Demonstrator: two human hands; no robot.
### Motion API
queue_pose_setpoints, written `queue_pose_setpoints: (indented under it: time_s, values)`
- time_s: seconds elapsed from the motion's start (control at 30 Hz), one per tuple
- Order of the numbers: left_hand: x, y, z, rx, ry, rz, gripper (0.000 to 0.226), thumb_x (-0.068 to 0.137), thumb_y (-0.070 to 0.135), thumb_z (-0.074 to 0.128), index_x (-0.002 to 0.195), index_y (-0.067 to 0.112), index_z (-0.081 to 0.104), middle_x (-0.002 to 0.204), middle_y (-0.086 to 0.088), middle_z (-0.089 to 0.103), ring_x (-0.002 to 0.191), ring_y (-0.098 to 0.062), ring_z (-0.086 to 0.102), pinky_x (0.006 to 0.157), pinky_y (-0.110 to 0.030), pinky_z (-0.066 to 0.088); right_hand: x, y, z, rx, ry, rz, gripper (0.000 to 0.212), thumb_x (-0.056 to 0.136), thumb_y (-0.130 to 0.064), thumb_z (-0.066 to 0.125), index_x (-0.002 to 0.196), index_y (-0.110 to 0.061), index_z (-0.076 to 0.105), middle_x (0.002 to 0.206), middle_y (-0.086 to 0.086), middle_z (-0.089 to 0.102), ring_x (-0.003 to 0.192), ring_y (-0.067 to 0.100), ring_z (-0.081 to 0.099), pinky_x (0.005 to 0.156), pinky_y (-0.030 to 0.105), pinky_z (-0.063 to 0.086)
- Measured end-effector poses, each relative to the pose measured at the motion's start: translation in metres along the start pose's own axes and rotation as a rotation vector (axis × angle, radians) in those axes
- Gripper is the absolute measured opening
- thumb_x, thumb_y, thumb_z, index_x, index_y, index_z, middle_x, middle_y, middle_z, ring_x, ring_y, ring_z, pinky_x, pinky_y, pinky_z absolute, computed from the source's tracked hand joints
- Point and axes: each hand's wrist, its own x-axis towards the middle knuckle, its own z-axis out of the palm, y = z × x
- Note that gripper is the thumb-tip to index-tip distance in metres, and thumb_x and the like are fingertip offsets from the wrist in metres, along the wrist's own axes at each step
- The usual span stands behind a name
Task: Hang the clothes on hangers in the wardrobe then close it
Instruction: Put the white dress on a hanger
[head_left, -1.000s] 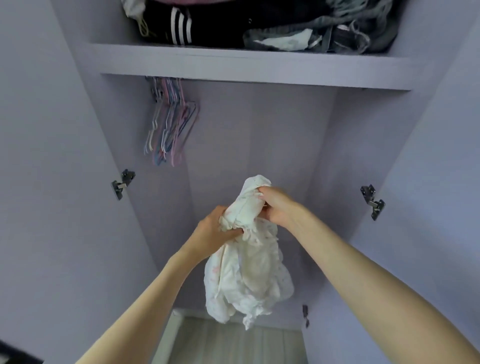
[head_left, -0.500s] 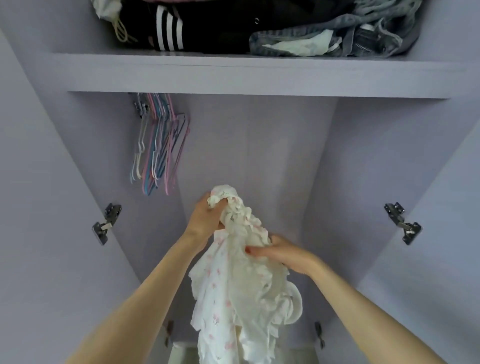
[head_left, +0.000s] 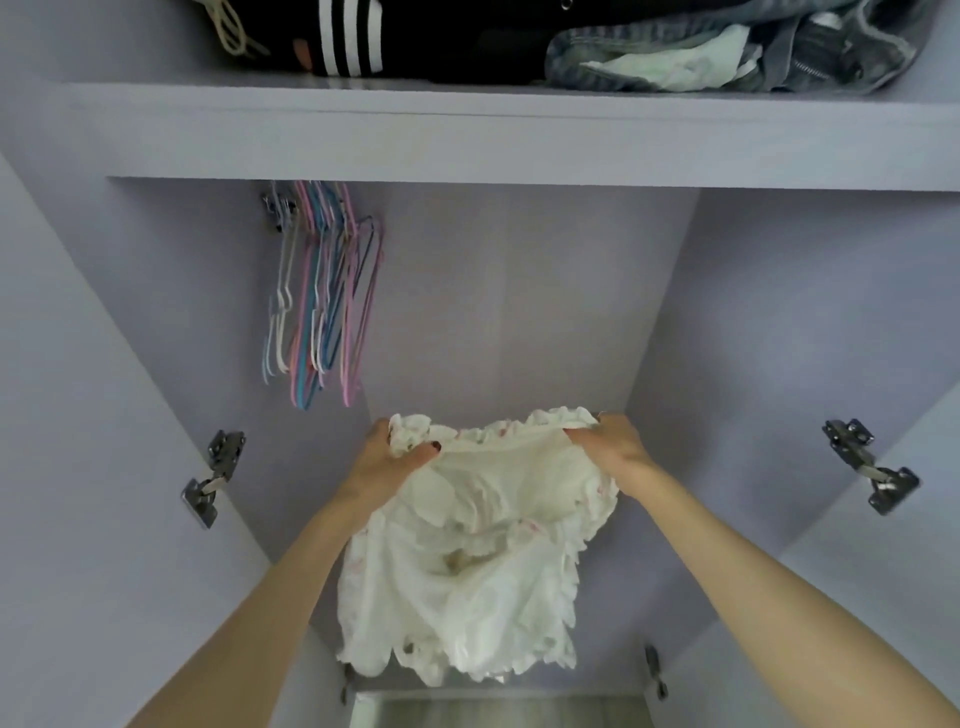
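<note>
A white ruffled garment (head_left: 467, 561) with faint pink print hangs in front of me inside the open lilac wardrobe (head_left: 519, 291). My left hand (head_left: 387, 460) grips its top edge at the left corner. My right hand (head_left: 605, 444) grips the same edge at the right, so the edge is stretched between them. Several thin wire hangers (head_left: 324, 291) in pink, blue and white hang bunched at the upper left under the shelf, well apart from both hands. The rail is hidden by the shelf.
The top shelf (head_left: 467, 140) carries a black striped garment (head_left: 353, 36) and crumpled jeans (head_left: 727, 47). Metal door hinges sit on the left side (head_left: 213, 478) and right side (head_left: 867, 465). Both doors stand open beside my arms.
My hands have moved apart along the garment's top edge, spreading it wide from a bunched hold. The right hand rose to the left hand's height. The view has shifted closer to the wardrobe.
</note>
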Motion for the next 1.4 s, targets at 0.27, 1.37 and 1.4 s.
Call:
queue_pose_setpoints:
  time_s: [0.27, 1.37, 1.4]
  values:
    - [0.023, -0.01, -0.008, 0.166, -0.106, 0.051, 0.044, 0.079, 0.009, 0.067, 0.116, 0.014, 0.044, 0.107, -0.003, 0.055, 0.108, -0.024, 0.055, 0.089, -0.032, 0.046, 0.038, -0.025, -0.009, 0.176, -0.012, 0.083, 0.014, 0.084, -0.011, 0.061, 0.094, -0.001, 0.058, 0.084, 0.012, 0.059, 0.081, 0.027, 0.057, 0.058, 0.028, 0.042]
    - [0.028, 0.065, 0.077, -0.487, -0.031, -0.029, 0.027, 0.093, 0.012, 0.052, 0.115, -0.004, 0.054, 0.106, -0.021, 0.064, 0.096, -0.034, 0.062, 0.085, -0.047, 0.051, 0.028, 0.025, 0.002, 0.086, -0.664, -0.071, 0.045, 0.078, -0.037, 0.073, 0.117, -0.019, 0.06, 0.108, -0.004, 0.069, 0.101, 0.015, 0.065, 0.086, 0.036, 0.054]
    - [0.03, 0.065, 0.077, -0.499, -0.025, -0.022, 0.027, 0.093, 0.012, 0.052, 0.114, -0.004, 0.054, 0.102, -0.019, 0.063, 0.093, -0.032, 0.062, 0.083, -0.044, 0.052, 0.029, 0.031, 0.007, 0.038, -0.608, -0.059, 0.042, 0.08, -0.031, 0.072, 0.117, -0.017, 0.06, 0.108, -0.002, 0.068, 0.101, 0.016, 0.064, 0.085, 0.036, 0.054]
